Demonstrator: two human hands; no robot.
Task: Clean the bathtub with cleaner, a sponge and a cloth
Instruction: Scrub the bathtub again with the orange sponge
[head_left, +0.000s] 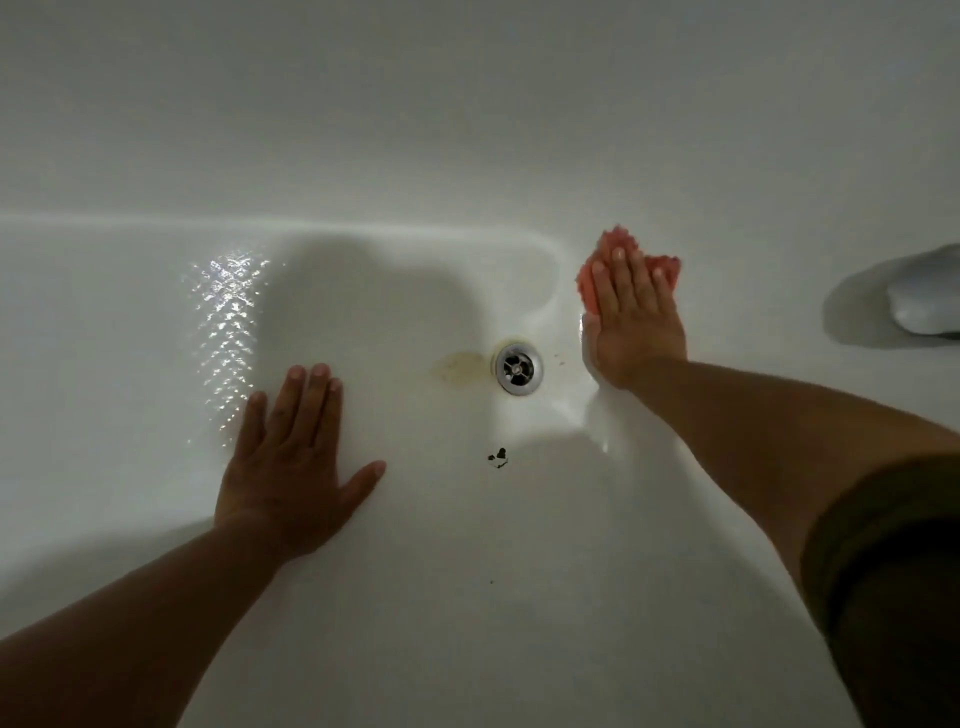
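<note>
Two flat hands, no real grip: my right hand (636, 317) lies with fingers straight and together, pointing far, pressing the pink cloth (671, 266) against the bathtub (519, 571) wall just right of the drain (518, 368); nothing curls round it. The cloth is bunched, so I can't read a long axis. The yellowish stain (460, 366) lies left of the cloth, just across the drain, so I judge the next wipe runs leftward. My left hand (291, 462) is spread flat on the tub floor, near left, bracing.
</note>
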